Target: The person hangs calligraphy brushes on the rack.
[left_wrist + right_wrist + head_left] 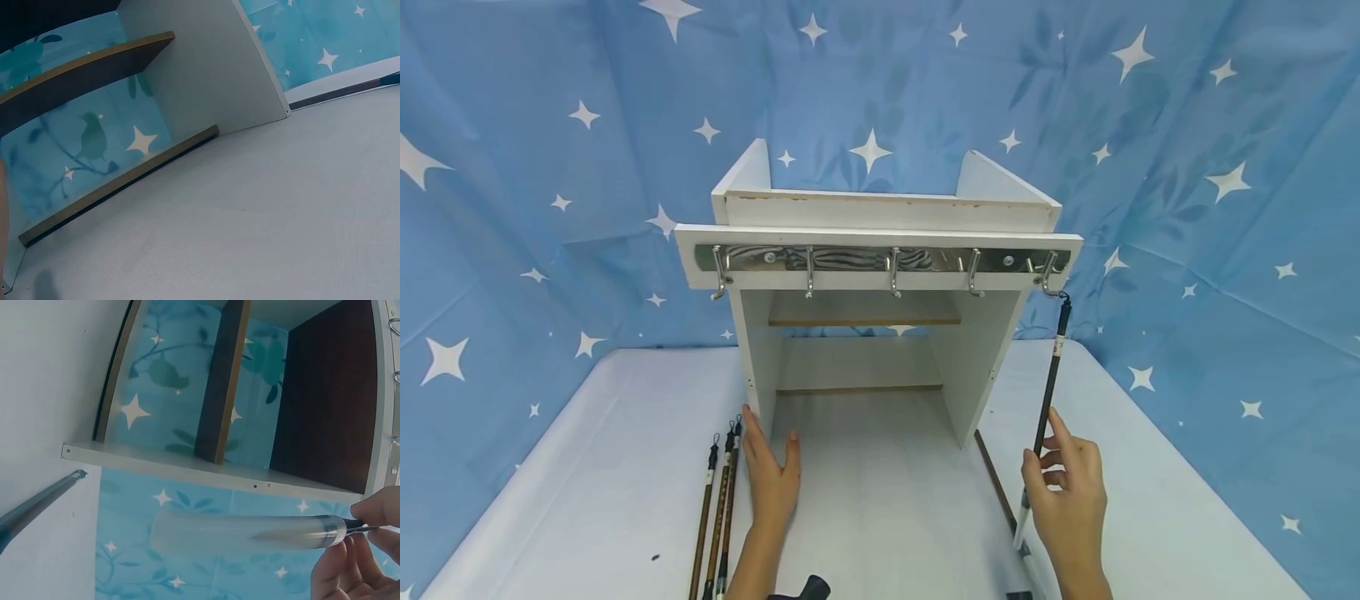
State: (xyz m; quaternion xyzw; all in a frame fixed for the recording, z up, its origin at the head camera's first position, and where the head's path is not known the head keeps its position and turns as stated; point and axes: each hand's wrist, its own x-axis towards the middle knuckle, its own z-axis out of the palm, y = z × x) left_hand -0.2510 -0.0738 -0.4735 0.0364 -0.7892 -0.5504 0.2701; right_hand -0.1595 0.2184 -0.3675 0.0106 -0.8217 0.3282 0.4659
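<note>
A black-handled writing brush (1051, 383) with a clear cap over its tip (281, 533) hangs nearly upright, slightly tilted. My right hand (1073, 492) pinches its lower handle between thumb and fingers. The brush's top loop meets the end of the rightmost hook (1049, 273); whether it is fully over the hook, I cannot tell. That hook belongs to a metal hook rail (853, 259) across the front of a white shelf unit (880, 213). Fingers straight, my left hand (772, 487) touches the lower front of the unit's left side panel (754, 358).
Three brown brushes (718, 508) lie side by side on the white table (587, 483), left of my left hand. Another brush (996, 483) lies at the right, beside the unit's foot. Behind hangs a blue star-patterned cloth (1187, 208). A small dark speck (656, 557) is on the table.
</note>
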